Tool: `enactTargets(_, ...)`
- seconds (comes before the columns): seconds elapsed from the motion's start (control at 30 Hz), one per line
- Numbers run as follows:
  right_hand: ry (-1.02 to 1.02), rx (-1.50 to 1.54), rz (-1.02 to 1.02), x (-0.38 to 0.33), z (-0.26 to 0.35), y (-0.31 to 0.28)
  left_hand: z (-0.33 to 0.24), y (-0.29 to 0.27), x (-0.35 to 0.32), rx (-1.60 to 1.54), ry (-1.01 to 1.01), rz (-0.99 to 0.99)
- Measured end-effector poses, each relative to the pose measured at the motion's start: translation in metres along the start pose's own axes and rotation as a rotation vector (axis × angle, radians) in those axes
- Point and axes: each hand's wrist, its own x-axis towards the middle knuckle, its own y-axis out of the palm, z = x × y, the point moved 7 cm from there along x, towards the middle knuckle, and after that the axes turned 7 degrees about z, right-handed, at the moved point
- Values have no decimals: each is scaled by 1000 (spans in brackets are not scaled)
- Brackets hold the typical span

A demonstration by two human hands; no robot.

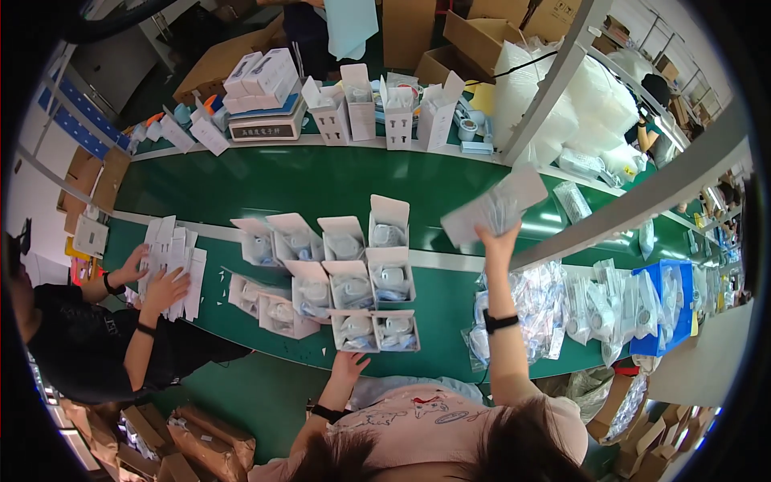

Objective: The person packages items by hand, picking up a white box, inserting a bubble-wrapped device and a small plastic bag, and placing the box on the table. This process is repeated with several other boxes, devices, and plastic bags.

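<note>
Workroom: a green conveyor belt [305,181] crossed behind a green worktable [438,309], with brown cardboard boxes [213,438] on the floor.
Open cartons: a cluster of white cartons [397,345] stood on the table, flaps up; inside most sat a pale part [391,277] wrapped in clear plastic.
Right hand: the right hand [499,238] gripped a lifted carton [470,221] over the belt's near edge, to the right of the cluster (clear plastic showed at it, the contents hard to make out).
Left hand: the left hand [350,366] was at the near side of the front cartons, fingers partly hidden; whether it grasped one, I could not tell.
Bagged stock: a heap of clear bags [520,313] lay right of the cluster, near a blue bin [684,325] with more bagged pieces.
Far side: small white boxes [265,74] were stacked on a scale [265,128], beside upright open cartons [363,116].
Co-worker: both hands rested on flat white cardboard pieces [165,261].
</note>
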Motion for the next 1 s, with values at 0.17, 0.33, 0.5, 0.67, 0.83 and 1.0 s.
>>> enactTargets(0.17, -307, -90, -424, 132, -21, 9, -2, 24, -7, 39, 16, 1)
enactTargets(0.33, -366, -276, -466, 231, -2, 32, 13, 3, 11, -110, 113, -8)
enactTargets(0.5, -310, -386, -398, 266, -19, 47, 35, -21, 46, -229, 142, 13)
enactTargets(0.67, -284, -454, -304, 271, -30, 61, 48, -33, 66, -301, 148, 40)
enactTargets(0.83, -264, -350, -238, 283, -39, 65, 59, -45, 89, -359, 149, 88)
enactTargets(1.0, -212, -297, -215, 282, -53, 67, 65, -54, 99, -412, 152, 138)
